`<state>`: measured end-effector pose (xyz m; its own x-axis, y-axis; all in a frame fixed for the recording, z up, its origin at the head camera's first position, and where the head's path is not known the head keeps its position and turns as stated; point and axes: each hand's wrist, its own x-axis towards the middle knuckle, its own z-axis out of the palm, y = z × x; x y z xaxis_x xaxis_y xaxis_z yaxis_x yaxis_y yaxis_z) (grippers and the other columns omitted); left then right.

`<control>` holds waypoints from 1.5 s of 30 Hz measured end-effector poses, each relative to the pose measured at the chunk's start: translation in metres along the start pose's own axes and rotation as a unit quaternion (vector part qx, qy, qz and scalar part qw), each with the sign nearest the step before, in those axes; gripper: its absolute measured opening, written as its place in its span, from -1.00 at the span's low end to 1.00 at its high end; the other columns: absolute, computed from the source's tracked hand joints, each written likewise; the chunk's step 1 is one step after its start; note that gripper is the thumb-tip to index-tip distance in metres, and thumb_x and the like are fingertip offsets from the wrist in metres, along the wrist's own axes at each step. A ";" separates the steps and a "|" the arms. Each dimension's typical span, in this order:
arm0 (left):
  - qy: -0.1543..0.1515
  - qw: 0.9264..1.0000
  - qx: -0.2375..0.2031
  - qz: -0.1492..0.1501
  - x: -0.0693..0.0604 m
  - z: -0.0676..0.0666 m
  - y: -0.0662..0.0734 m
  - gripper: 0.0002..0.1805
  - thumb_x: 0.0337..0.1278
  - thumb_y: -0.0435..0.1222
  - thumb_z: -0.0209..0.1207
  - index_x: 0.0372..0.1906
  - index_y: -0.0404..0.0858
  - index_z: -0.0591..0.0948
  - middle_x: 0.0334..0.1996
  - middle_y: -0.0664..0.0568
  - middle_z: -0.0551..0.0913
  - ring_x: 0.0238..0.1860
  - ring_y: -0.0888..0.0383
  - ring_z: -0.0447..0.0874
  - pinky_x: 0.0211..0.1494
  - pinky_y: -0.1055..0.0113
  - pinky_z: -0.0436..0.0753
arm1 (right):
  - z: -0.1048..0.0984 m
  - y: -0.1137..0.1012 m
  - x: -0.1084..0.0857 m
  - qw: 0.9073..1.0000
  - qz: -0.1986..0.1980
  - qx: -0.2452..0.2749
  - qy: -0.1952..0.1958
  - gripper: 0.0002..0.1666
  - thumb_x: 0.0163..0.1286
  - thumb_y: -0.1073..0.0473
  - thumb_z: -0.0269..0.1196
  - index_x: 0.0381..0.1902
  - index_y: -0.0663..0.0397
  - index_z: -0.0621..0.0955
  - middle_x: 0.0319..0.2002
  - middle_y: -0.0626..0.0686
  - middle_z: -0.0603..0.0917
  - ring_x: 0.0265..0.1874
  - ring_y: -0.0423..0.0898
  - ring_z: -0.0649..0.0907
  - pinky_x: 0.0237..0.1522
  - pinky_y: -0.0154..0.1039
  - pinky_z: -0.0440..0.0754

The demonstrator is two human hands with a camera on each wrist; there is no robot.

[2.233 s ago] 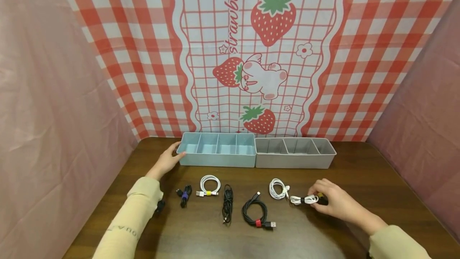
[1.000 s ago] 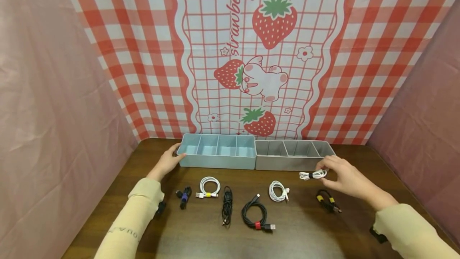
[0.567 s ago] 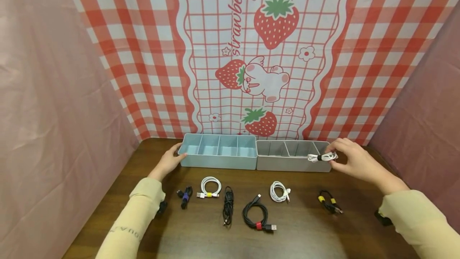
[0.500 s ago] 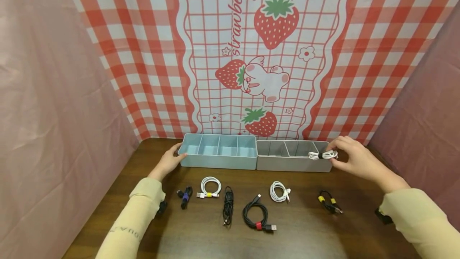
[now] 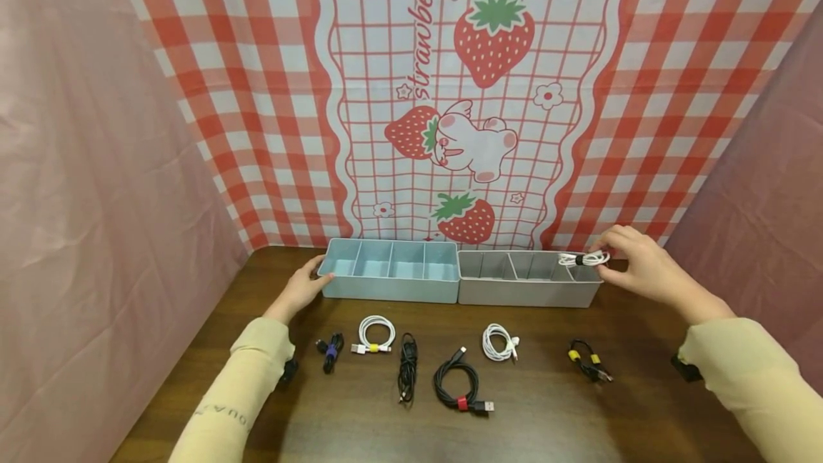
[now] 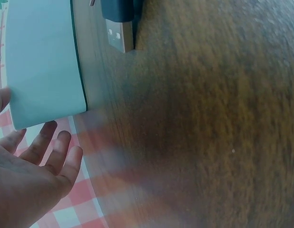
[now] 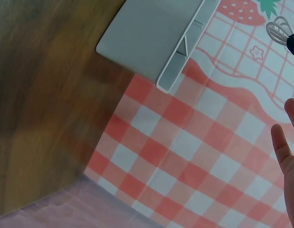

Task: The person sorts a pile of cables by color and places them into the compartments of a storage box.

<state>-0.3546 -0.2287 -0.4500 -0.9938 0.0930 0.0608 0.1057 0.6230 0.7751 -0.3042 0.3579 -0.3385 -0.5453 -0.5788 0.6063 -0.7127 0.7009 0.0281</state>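
Observation:
My right hand [image 5: 643, 270] pinches a white coiled cable [image 5: 583, 259] with a black tie by its right end. The cable hangs over the right end compartment of the grey divided box [image 5: 524, 293]. In the right wrist view, this cable [image 7: 280, 31] shows at the upper right, above the box's level. My left hand [image 5: 298, 294] rests at the left end of the light blue divided box [image 5: 392, 289]. Its thumb touches the front face, and the other fingers lie loosely along the end wall in the left wrist view.
On the brown table [image 5: 360, 427] lie a purple-tied black cable [image 5: 332, 351], yellow-tied white cable [image 5: 374, 334], narrow black bundle [image 5: 407, 369], red-tied black cable [image 5: 456, 381], white coil [image 5: 498, 343] and yellow-tied black cable [image 5: 588, 361]. A checked curtain [image 5: 283, 163] hangs behind.
My right hand has picked up the black-tied white cable from the table and carried it up and back over the grey box. The yellow-tied black cable came into sight. My left hand stayed.

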 end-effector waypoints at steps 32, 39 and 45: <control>0.000 1.000 0.012 -0.008 0.001 0.001 -0.001 -0.33 0.34 -0.18 0.04 0.43 -0.34 0.13 0.31 -0.38 0.27 0.23 -0.24 0.35 0.20 -0.08 0.39 | 0.015 0.037 -0.002 0.994 0.092 -0.043 -0.044 -0.65 -0.11 0.26 0.46 -0.30 0.06 0.61 -0.35 0.00 0.54 -0.39 -0.07 0.51 -0.43 -0.08 0.46; 0.000 1.000 0.014 -0.009 0.000 0.000 0.000 -0.33 0.34 -0.18 0.05 0.43 -0.33 0.14 0.31 -0.38 0.27 0.23 -0.24 0.34 0.21 -0.09 0.37 | 0.026 0.043 -0.008 0.993 0.086 -0.051 -0.062 -0.72 -0.08 0.25 0.41 -0.35 0.02 0.60 -0.34 0.03 0.56 -0.38 -0.04 0.52 -0.44 -0.04 0.44; 0.001 1.000 0.011 -0.012 0.000 0.000 0.002 -0.34 0.34 -0.19 0.05 0.43 -0.33 0.14 0.32 -0.37 0.25 0.25 -0.25 0.32 0.23 -0.09 0.35 | 0.033 0.044 -0.012 0.990 0.105 -0.041 -0.081 -0.74 -0.04 0.28 0.39 -0.34 0.02 0.60 -0.33 0.03 0.55 -0.36 -0.02 0.52 -0.39 0.01 0.46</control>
<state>-0.3543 -0.2273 -0.4486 -0.9961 0.0763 0.0432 0.0823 0.6426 0.7618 -0.3439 0.3821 -0.3706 -0.7460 -0.4718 0.4700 -0.5421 0.8401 -0.0170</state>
